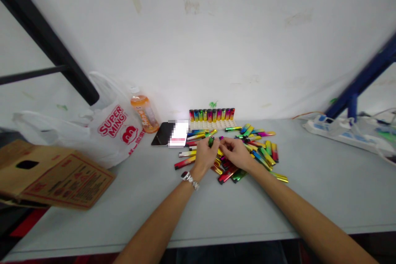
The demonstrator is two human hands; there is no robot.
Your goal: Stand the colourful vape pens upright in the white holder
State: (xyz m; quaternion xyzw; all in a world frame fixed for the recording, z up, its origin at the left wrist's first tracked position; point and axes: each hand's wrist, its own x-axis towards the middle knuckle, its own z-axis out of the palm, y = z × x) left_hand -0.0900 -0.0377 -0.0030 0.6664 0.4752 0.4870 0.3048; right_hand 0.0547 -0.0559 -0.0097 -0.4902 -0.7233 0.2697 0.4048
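My left hand (204,156) is closed around a lighter with a dark green end (210,142) that sticks up between the fingers. Close beside it, my right hand (238,152) has its fingers curled together; a small purple end shows near the fingertips, but what they grip is mostly hidden. Under and around both hands lies a loose pile of shiny lighters (228,174) in red, gold, green and blue. Behind the hands, a row of upright lighters (210,116) stands along the back of a white tray with holes (213,125).
A phone (161,133) with a partly blurred screen lies left of the pile. An orange drink bottle (144,111), a white plastic bag (114,132) and a cardboard box (68,179) stand further left. A power strip (343,134) with cables lies at the right by the wall.
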